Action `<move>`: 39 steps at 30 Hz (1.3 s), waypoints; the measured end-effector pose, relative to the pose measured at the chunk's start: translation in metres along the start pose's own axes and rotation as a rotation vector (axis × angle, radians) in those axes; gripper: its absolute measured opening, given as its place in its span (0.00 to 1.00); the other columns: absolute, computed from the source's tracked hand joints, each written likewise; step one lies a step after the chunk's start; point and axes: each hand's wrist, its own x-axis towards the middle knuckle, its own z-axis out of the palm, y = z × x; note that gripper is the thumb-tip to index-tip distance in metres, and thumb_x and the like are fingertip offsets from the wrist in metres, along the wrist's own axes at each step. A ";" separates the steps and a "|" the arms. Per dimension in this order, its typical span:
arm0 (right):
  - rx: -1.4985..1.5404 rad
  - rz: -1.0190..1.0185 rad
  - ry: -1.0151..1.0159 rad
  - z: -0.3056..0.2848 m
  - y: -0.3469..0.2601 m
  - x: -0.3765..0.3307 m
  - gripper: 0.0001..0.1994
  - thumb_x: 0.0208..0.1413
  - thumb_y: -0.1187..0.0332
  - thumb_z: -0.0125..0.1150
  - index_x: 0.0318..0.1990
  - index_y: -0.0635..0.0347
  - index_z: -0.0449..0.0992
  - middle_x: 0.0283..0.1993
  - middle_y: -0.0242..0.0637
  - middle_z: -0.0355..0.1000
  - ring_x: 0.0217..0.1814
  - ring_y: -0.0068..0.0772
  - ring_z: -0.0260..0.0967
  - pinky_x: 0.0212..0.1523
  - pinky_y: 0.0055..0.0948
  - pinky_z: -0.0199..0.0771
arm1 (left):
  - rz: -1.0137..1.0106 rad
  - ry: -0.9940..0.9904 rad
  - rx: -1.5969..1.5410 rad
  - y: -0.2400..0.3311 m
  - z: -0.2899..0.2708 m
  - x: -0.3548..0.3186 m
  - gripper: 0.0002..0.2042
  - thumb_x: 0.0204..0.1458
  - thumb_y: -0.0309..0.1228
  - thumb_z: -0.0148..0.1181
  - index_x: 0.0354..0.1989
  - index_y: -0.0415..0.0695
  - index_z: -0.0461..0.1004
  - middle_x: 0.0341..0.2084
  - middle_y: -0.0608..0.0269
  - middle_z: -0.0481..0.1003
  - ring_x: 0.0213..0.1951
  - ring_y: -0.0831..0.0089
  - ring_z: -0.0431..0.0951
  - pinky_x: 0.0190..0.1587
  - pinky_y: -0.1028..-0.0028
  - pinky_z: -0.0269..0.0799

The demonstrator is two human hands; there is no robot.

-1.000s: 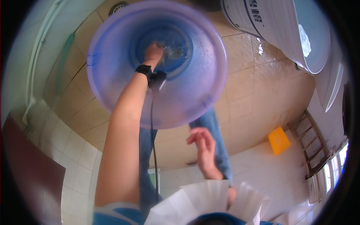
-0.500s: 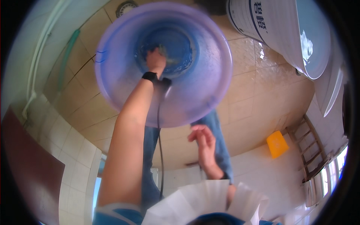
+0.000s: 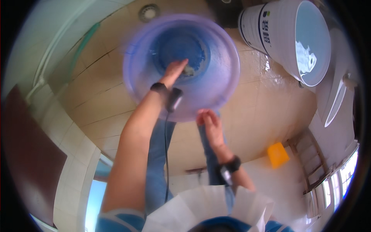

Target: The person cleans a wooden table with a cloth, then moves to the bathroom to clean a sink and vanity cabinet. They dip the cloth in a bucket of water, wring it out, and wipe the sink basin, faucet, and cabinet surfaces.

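We had our left hand [image 3: 175,72] down inside the purple basin [image 3: 211,92], reaching in over its near edge, fingers stretched and close together. A small pale lump [image 3: 189,71] lay at the fingertips, toward the near edge of the basin's bottom; we could not tell whether we were gripping it. Our right hand [image 3: 211,129] was released, its fingers loosely bent beside the basin's near edge, though contact was unclear. Beyond the basin's right edge, a white bucket [image 3: 280,34] stood on the tiled floor [image 3: 247,104].
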 end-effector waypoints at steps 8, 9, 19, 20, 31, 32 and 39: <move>-0.161 -0.005 0.304 0.021 -0.041 0.064 0.17 0.56 0.60 0.45 0.49 0.60 0.65 0.40 0.35 0.68 0.40 0.23 0.64 0.38 0.20 0.64 | 0.043 0.070 -0.631 0.052 0.013 -0.124 0.16 0.49 0.42 0.53 0.34 0.39 0.72 0.28 0.67 0.71 0.30 0.81 0.70 0.33 0.79 0.66; -0.141 -0.004 0.238 0.017 -0.047 0.066 0.18 0.56 0.60 0.45 0.50 0.59 0.65 0.41 0.36 0.67 0.42 0.24 0.64 0.39 0.20 0.64 | 0.091 0.067 -0.731 0.063 0.017 -0.139 0.14 0.49 0.40 0.53 0.31 0.40 0.71 0.25 0.69 0.70 0.29 0.83 0.69 0.31 0.79 0.66; -0.589 -0.438 -0.003 0.067 -0.120 -0.002 0.11 0.54 0.66 0.44 0.38 0.62 0.68 0.30 0.45 0.69 0.34 0.38 0.68 0.35 0.32 0.65 | 0.372 0.227 -0.581 0.149 0.002 -0.257 0.12 0.50 0.30 0.43 0.43 0.40 0.64 0.33 0.58 0.65 0.34 0.71 0.65 0.41 0.74 0.62; -0.673 -0.468 -0.026 0.076 -0.127 -0.011 0.10 0.55 0.66 0.44 0.37 0.63 0.68 0.30 0.45 0.69 0.33 0.38 0.68 0.35 0.32 0.65 | 0.517 0.424 -0.436 0.133 0.008 -0.251 0.14 0.53 0.32 0.42 0.45 0.39 0.64 0.36 0.53 0.65 0.37 0.66 0.67 0.42 0.70 0.62; -1.000 -0.876 -0.258 0.133 -0.217 -0.097 0.12 0.55 0.67 0.44 0.27 0.65 0.70 0.24 0.45 0.67 0.29 0.40 0.66 0.31 0.32 0.65 | 0.128 -0.545 -1.070 0.169 -0.067 -0.366 0.22 0.52 0.54 0.40 0.41 0.49 0.67 0.34 0.65 0.71 0.35 0.70 0.73 0.40 0.70 0.70; -1.014 -0.922 -0.324 0.141 -0.228 -0.107 0.12 0.55 0.66 0.44 0.27 0.65 0.70 0.23 0.44 0.66 0.28 0.38 0.66 0.31 0.31 0.64 | 0.176 -0.598 -1.010 0.165 -0.074 -0.377 0.22 0.52 0.54 0.42 0.42 0.48 0.66 0.35 0.64 0.71 0.36 0.69 0.73 0.40 0.70 0.70; -0.930 -0.928 -0.788 0.202 -0.281 -0.173 0.11 0.52 0.69 0.48 0.23 0.65 0.71 0.23 0.41 0.64 0.27 0.35 0.64 0.29 0.28 0.64 | 0.444 -0.696 -0.811 0.182 -0.116 -0.471 0.15 0.48 0.39 0.55 0.40 0.44 0.66 0.33 0.61 0.71 0.36 0.67 0.74 0.39 0.69 0.71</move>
